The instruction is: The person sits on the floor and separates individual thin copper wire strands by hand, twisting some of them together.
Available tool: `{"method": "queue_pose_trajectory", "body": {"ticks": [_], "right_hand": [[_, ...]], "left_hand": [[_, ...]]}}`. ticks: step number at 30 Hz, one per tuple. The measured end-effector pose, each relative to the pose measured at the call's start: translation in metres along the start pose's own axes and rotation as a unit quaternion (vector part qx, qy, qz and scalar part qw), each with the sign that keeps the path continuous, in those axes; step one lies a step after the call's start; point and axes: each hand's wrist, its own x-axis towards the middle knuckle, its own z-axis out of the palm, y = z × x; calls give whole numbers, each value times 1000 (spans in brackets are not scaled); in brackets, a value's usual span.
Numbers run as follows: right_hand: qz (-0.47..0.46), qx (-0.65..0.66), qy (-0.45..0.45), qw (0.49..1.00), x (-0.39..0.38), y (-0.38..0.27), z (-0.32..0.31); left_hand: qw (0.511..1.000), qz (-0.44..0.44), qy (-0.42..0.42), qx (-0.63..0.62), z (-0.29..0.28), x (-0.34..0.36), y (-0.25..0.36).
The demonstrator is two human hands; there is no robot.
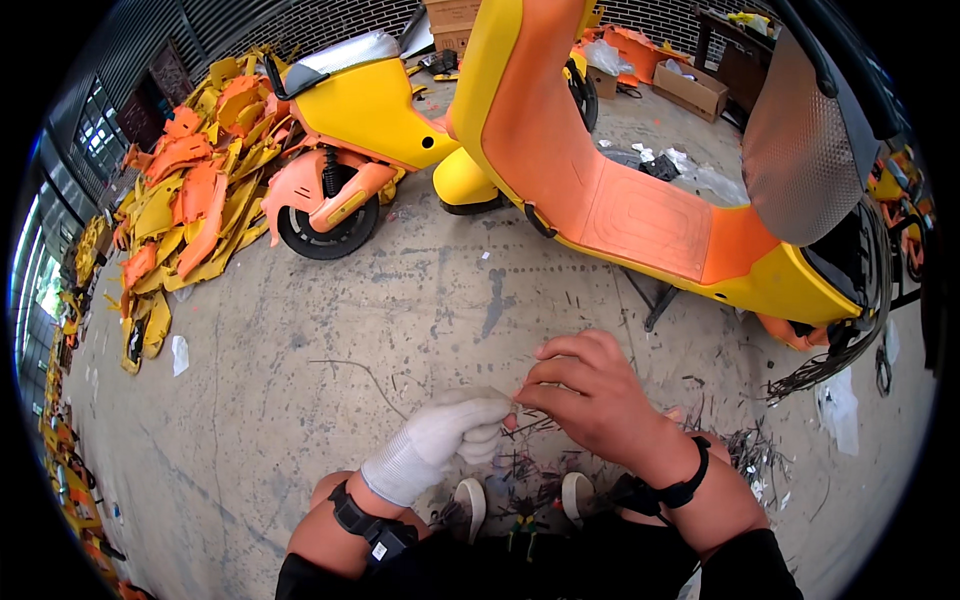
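My left hand (450,430), in a white knit glove, is closed in a pinch; its fingertips meet those of my bare right hand (585,395), whose thumb and index finger are also pinched. What they hold is too small to make out. A thin dark wire (360,367) runs toward my left hand; I cannot tell whether it is gripped. Below, cut black bits (520,470) lie on the concrete floor (270,340) between my shoes, with a green-handled tool (522,524). Ahead stands a yellow and orange scooter (630,220), with a bundle of dark wires (830,365) at its right end.
A second scooter (390,120) stands behind at left. Yellow and orange body panels (200,200) form a pile at far left. Cardboard boxes (690,90) are at the back right. Plastic scraps (835,410) lie to my right, and a kickstand (655,305) rests on the floor.
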Motion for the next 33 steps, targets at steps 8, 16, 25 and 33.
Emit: {"method": "queue_pose_trajectory", "body": {"ticks": [8, 16, 25, 33], "right_hand": [[109, 89, -48, 989, -5, -1, 5], [342, 231, 30, 910, 2, -3, -1], [474, 390, -75, 786, 2, -18, 13], [536, 537, -100, 644, -11, -16, 38]], "left_hand": [[998, 34, -17, 55, 3, -3, 1], [962, 123, 42, 242, -2, 0, -4], [959, 163, 150, 175, 12, 9, -11], [986, 161, 35, 37, 2, 16, -26]]}}
